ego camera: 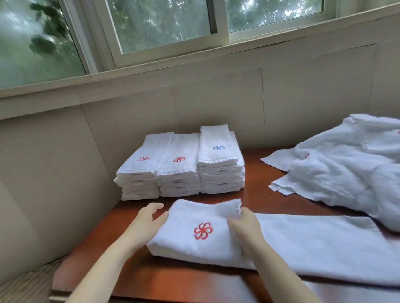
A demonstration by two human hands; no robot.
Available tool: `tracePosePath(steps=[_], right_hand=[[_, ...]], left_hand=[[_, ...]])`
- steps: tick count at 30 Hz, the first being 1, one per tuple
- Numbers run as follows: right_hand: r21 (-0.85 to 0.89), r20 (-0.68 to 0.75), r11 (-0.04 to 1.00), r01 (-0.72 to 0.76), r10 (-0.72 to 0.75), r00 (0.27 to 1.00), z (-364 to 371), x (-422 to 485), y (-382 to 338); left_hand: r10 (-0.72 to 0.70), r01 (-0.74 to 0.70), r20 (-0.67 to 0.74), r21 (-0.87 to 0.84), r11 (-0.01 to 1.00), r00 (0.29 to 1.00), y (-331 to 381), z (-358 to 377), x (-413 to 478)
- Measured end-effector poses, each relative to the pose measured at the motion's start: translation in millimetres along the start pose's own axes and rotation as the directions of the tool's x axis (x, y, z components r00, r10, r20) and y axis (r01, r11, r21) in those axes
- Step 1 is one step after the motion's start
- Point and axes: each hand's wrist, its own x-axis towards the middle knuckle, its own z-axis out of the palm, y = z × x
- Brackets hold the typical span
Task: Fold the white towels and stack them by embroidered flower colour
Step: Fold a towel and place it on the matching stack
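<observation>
A folded white towel with a red flower lies on the wooden table in front of me. My left hand touches its left edge with relaxed fingers. My right hand grips its right edge, fingers curled over the fold. At the back stand three stacks of folded towels: two stacks with red flowers and one stack with a blue flower.
A flat unfolded towel lies under and right of the folded one. A loose heap of white towels covers the table's right side. A tiled wall and a window run behind the stacks. The table's front edge is just below my forearms.
</observation>
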Motion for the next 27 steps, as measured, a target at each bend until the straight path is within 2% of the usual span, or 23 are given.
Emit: tracePosePath(steps=[3, 6, 9, 11, 13, 14, 16, 18, 20, 22, 24, 27], right_hand=[[0.119, -0.049, 0.992, 0.037, -0.032, 0.998, -51, 6, -13], [0.063, -0.023, 0.998, 0.024, -0.022, 0.999, -128, 9, -10], [-0.155, -0.144, 0.987, -0.042, 0.020, 0.989, -194, 4, 11], [-0.404, -0.209, 0.907, -0.118, 0.034, 0.977, -219, -2, 30], [-0.625, -0.206, 0.760, -0.180, 0.062, 0.977, -229, -5, 51], [-0.652, -0.205, 0.731, -0.200, 0.083, 0.975, -233, -5, 58], [-0.617, -0.214, 0.749, -0.242, 0.136, 0.967, -239, -3, 63], [-0.529, -0.245, 0.783, -0.326, 0.227, 0.943, -249, 0, 60], [-0.313, -0.232, 0.851, -0.422, 0.362, 0.903, -260, 1, 61], [-0.133, -0.152, 0.865, -0.483, 0.464, 0.873, -267, -3, 60], [-0.162, -0.131, 0.890, -0.425, 0.408, 0.904, -268, -3, 63], [-0.453, -0.230, 0.852, -0.263, 0.173, 0.958, -261, -4, 69]], left_hand=[[-0.008, 0.008, 0.027, -0.010, 1.000, 1.000, 6, 18, -8], [0.081, -0.081, 0.063, 0.000, 0.997, 0.995, 34, 42, -4], [0.096, -0.102, 0.161, 0.034, 0.994, 0.982, 71, 78, 2], [0.046, -0.056, 0.257, 0.032, 0.998, 0.965, 89, 108, -1], [-0.013, -0.016, 0.223, 0.128, 0.992, 0.975, 98, 132, -4], [-0.015, -0.020, 0.158, 0.218, 0.976, 0.987, 101, 140, -7], [0.033, -0.050, 0.056, 0.322, 0.945, 0.998, 101, 146, -8], [0.030, -0.030, 0.007, 0.317, 0.948, 1.000, 93, 145, -5], [-0.036, 0.027, 0.026, 0.288, 0.957, 0.999, 82, 140, 0], [-0.115, 0.087, 0.114, 0.226, 0.970, 0.987, 74, 135, 5], [-0.169, 0.154, 0.162, 0.102, 0.983, 0.972, 70, 131, 7], [-0.218, 0.233, 0.237, -0.038, 0.972, 0.947, 67, 123, 7]])
